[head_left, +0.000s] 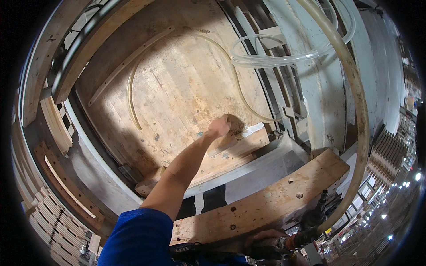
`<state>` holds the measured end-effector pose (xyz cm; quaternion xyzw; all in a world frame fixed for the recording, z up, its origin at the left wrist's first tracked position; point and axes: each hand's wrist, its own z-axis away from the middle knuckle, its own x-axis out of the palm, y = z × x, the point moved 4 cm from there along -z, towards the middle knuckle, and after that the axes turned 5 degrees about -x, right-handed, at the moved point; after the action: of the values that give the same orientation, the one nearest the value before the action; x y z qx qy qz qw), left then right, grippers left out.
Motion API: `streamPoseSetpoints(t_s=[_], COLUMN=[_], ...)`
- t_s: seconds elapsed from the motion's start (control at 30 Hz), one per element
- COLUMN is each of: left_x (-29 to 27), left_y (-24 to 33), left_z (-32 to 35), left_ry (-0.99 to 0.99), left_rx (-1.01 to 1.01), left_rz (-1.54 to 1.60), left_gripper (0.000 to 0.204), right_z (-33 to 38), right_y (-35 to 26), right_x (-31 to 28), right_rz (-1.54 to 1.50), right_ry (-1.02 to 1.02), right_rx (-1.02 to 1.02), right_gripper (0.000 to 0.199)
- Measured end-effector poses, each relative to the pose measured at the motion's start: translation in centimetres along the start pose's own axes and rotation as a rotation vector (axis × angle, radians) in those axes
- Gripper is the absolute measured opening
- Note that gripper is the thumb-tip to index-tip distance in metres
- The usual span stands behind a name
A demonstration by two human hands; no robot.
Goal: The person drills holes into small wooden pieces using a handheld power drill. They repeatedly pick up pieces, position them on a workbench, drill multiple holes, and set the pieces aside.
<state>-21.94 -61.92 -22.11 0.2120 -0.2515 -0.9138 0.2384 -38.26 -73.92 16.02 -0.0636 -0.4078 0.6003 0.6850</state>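
Observation:
My left hand (219, 127) reaches over a worn wooden panel, its fingers drawn together. It touches or dips into a rough brown heap (236, 125) by a wooden block; what the fingers hold, if anything, is hidden. A white scrap (253, 129), like paper or tape, lies beside the heap on the block (255, 141). At the lower edge, my right hand (266, 235) is wrapped round a dark hand-held power tool (306, 228). A thick yellowish hose (358, 115) runs down to the tool. Shadow hides much of that grip.
A thick wooden beam (266, 195) with holes crosses in front of me. A thin tube (131, 95) curves over the panel (191, 84). Clear coiled tubing (284, 60) hangs at the right by a pale metal frame (317, 88). Stacked slatted wood (55, 230) stands lower left.

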Motion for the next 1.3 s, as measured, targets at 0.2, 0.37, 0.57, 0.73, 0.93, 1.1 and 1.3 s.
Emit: streamPoseSetpoints(t_s=[0.2,0.37,0.57,0.73,0.93,1.1,1.3], left_x=[-0.2,1.3,2.9,1.2,-1.7,-0.1,2.3], left_y=[0.9,3.4,5.5,6.1,2.7,3.4,5.4], left_z=[-0.7,-0.3,-1.3,-0.9,-0.5,0.0,-1.3], left_ry=[-0.33,0.011,-0.123,-0.027,0.14,0.112,0.027], left_rx=[0.082,0.27,0.123,0.096,0.178,0.633,0.589], left_rz=[0.556,-0.225,-0.618,-0.567,-0.535,-0.708,-0.829], left_gripper=[0.011,0.018,0.024,0.022,0.02,0.017,0.016], right_z=[0.9,0.7,-0.4,-0.6,-0.9,-1.1,-1.7], right_y=[0.4,0.3,1.1,1.8,1.6,2.4,2.7], right_x=[0.5,0.4,0.1,-0.1,-0.5,-0.4,-0.5], right_rz=[-0.016,-0.032,-0.041,-0.06,-0.065,-0.078,-0.085], right_ry=[0.009,0.026,0.057,0.089,0.092,0.096,0.102], right_rx=[-0.008,0.014,0.03,0.026,0.011,0.009,0.02], right_gripper=[0.054,0.054,0.054,0.053,0.053,0.053,0.052])
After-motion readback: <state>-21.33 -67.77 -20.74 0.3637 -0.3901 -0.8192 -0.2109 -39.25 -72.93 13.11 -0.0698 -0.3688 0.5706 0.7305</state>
